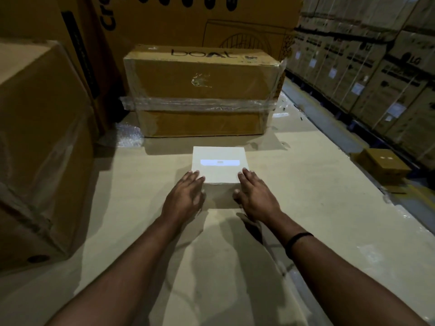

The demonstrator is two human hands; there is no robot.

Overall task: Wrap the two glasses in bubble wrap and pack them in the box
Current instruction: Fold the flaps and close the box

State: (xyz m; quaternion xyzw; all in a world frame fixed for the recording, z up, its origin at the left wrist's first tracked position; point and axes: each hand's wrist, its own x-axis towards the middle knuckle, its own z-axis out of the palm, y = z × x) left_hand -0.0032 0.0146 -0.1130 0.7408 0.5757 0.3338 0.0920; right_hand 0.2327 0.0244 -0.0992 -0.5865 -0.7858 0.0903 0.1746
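A small white box (219,164) with a pale label strip on its closed lid stands on the cardboard work surface (235,255) in front of me. My left hand (186,196) rests with straight fingers on the lid's near left corner. My right hand (255,194) lies the same way on the near right corner, its thumb against the box's front face. A piece of bubble wrap (129,135) lies at the back left, beside the big taped carton. No glasses are in view.
A large taped brown carton (202,95) stands just behind the white box. Another big carton (40,149) blocks the left side. A small brown box (383,164) sits on the floor at the right, beyond it rows of stacked cartons (376,67).
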